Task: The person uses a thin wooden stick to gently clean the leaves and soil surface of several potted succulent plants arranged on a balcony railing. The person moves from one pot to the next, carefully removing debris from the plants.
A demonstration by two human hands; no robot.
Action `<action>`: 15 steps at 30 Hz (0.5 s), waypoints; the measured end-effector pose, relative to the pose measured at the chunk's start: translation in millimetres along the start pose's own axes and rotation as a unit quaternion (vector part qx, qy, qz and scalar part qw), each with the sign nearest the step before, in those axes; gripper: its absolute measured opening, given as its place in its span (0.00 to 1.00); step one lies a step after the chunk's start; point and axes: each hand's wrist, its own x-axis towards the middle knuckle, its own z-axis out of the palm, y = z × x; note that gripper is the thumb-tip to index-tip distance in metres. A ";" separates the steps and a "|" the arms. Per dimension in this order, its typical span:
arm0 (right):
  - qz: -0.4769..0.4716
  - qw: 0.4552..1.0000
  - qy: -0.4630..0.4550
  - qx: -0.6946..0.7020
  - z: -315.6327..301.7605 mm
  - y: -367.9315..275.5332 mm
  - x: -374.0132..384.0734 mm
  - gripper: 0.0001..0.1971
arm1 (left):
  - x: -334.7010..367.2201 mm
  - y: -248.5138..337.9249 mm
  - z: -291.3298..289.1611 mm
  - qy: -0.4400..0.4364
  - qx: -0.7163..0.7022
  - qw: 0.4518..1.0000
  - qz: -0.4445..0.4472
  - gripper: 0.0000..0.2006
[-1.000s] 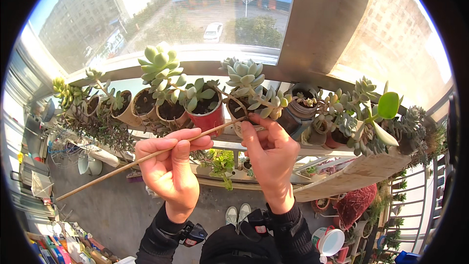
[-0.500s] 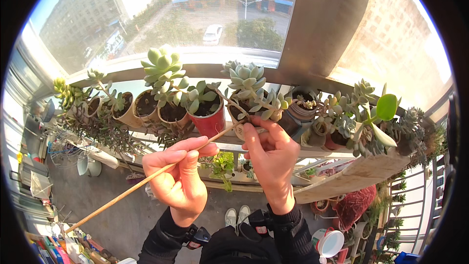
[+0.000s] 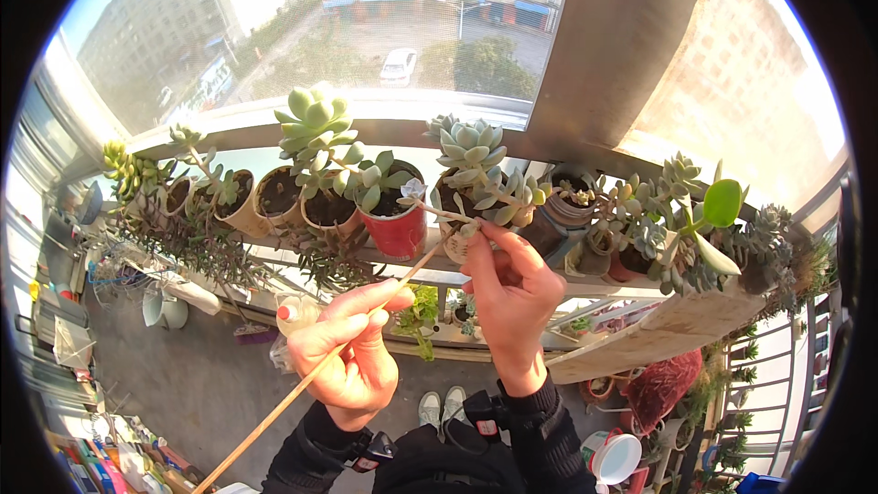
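Observation:
My left hand pinches a long thin wooden stick between thumb and fingers. The stick slants up to the right, and its upper end reaches a bare succulent stem. My right hand has its thumb and forefinger closed on that stem, close to the stick's tip. A small pale rosette sits at the stem's left end, over the rim of a red pot. Behind the fingertips stands a pale pot with a grey-green succulent leaning out of it.
Several potted succulents line the windowsill, among them a tall green one and a dark jar. A long pale board juts out at right. A red-capped bottle stands behind my left hand, and a white bucket is lower right.
My left hand has moved slightly right and down, and the stick slants more steeply. The stem's left end has dropped, showing its rosette. The red-capped bottle has come into sight.

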 end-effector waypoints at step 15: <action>0.291 0.767 -0.067 0.568 -32.8 -20.3 -16.6 0.13 | -0.6 -3.0 0.6 0.070 -0.050 0.995 -0.047 0.09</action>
